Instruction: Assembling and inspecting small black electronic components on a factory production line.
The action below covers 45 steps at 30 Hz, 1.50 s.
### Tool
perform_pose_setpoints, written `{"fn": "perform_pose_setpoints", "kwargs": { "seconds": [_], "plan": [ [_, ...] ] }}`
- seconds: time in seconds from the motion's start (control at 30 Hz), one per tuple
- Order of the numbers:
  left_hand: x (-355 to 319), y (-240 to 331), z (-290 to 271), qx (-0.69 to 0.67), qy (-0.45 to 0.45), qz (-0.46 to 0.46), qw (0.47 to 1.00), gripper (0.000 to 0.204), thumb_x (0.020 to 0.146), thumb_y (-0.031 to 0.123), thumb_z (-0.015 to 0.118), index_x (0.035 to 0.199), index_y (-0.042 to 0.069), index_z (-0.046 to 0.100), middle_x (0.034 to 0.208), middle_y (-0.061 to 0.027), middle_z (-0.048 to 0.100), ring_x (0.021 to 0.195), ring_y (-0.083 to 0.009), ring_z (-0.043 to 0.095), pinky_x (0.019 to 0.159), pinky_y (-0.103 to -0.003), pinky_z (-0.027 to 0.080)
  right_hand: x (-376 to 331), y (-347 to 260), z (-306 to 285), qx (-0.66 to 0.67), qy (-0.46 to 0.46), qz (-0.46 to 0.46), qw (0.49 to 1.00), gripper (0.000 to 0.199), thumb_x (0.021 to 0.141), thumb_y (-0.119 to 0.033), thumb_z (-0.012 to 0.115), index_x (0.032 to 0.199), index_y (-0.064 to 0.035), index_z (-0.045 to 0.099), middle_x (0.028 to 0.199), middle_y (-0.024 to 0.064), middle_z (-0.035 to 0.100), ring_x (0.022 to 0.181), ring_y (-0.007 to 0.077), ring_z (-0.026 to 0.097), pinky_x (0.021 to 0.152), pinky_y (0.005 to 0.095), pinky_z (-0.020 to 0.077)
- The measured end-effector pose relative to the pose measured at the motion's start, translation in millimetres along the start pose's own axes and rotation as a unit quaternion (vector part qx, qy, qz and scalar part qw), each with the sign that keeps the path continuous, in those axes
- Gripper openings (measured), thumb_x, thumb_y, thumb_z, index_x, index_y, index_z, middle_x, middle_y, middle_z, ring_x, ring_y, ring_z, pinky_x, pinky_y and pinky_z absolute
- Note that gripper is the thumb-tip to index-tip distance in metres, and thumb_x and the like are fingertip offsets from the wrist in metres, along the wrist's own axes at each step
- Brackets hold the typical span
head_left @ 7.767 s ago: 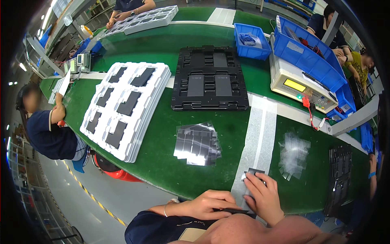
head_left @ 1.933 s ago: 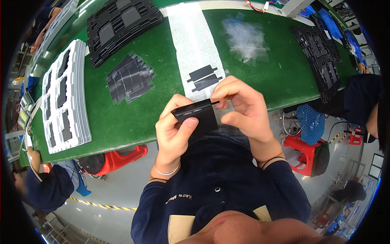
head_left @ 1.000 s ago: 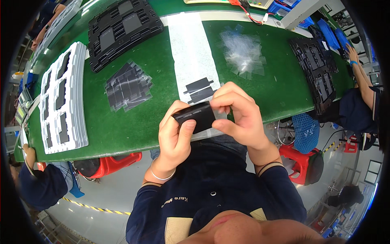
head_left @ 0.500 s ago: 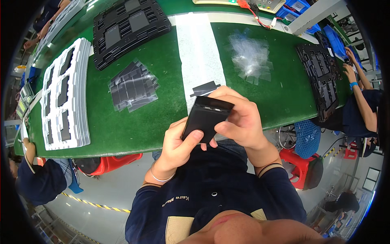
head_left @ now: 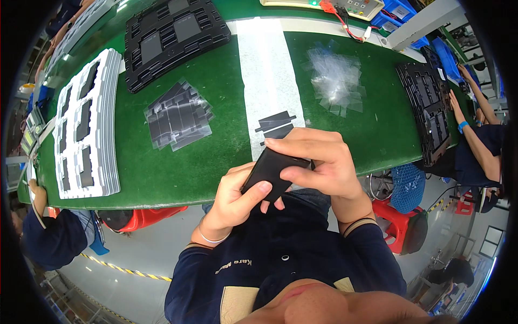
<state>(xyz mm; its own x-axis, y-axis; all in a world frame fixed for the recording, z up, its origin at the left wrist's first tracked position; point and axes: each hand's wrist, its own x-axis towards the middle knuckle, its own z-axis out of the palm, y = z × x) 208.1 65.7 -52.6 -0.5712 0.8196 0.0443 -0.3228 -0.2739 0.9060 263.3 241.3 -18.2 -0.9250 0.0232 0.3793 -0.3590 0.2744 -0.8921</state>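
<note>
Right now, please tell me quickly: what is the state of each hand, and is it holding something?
Left hand: closed on the flat black part, thumb on its lower edge.
Right hand: closed on the same part, fingers over its upper right edge.

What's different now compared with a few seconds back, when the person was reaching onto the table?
The right hand has left the white strip and both hands now hold a flat black part in front of the body, the left hand gripping it from below. The part has been turned over the last second. The view has tilted down. The foil stack, white trays and black tray stayed put.
</note>
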Motion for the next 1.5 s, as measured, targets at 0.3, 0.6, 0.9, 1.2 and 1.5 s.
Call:
{"fn": "perform_pose_setpoints", "kwargs": {
  "seconds": [0.3,0.6,0.9,1.2,1.5],
  "plan": [
    [-2.6,2.2,-3.2,-0.121,-0.017,-0.06,0.991,0.029,0.088,0.016,0.045,0.096,-0.01,0.053,0.082,-0.018,0.061,0.055,-0.0177,0.06,0.042,-0.022,0.043,-3.5,8.5,9.1,-0.07,0.05,-0.063,0.994,0.053,0.064,-0.027,0.075,0.106,0.0034,0.061,0.079,0.01,0.06,0.067,0.0186,0.054,0.058,0.0276,0.0408],
    [-4.8,-2.2,3.1,-0.122,-0.004,-0.021,0.992,0.031,0.089,0.017,0.043,0.098,-0.011,0.051,0.084,-0.0191,0.06,0.056,-0.0177,0.059,0.044,-0.022,0.043,-26.1,28.1,37.9,0.095,0.221,-0.118,0.963,0.039,0.064,-0.018,0.078,0.094,-0.0022,0.059,0.072,0.0036,0.054,0.061,0.0123,0.046,0.055,0.0219,0.0354],
    [-7.2,10.1,2.3,0.043,0.006,-0.021,0.999,0.023,0.087,0.012,0.047,0.094,-0.008,0.057,0.087,-0.0134,0.061,0.064,-0.0148,0.059,0.052,-0.022,0.043,-5.7,5.9,2.5,0.242,0.078,0.075,0.964,0.034,0.088,-0.034,0.054,0.084,-0.0005,0.052,0.074,0.0042,0.048,0.066,0.0109,0.043,0.061,0.0235,0.036],
    [-6.9,9.5,3.4,0.147,0.029,0.012,0.989,0.017,0.085,0.007,0.05,0.086,-0.008,0.058,0.077,-0.011,0.057,0.056,-0.012,0.053,0.048,-0.022,0.039,0.8,-2.7,0.3,0.095,0.009,0.092,0.991,0.005,0.076,0.0,0.064,0.079,0.0004,0.061,0.073,0.0049,0.053,0.067,0.0107,0.048,0.059,0.0223,0.0378],
    [-6.0,11.2,3.4,0.121,0.029,0.002,0.992,0.021,0.087,0.008,0.049,0.092,-0.01,0.057,0.08,-0.0124,0.058,0.059,-0.0138,0.057,0.049,-0.022,0.042,-2.5,-8.1,6.4,-0.046,0.086,0.01,0.995,0.011,0.071,0.0,0.069,0.081,0.0001,0.064,0.072,0.0056,0.054,0.064,0.0111,0.048,0.056,0.0239,0.0375]
  ]
}}
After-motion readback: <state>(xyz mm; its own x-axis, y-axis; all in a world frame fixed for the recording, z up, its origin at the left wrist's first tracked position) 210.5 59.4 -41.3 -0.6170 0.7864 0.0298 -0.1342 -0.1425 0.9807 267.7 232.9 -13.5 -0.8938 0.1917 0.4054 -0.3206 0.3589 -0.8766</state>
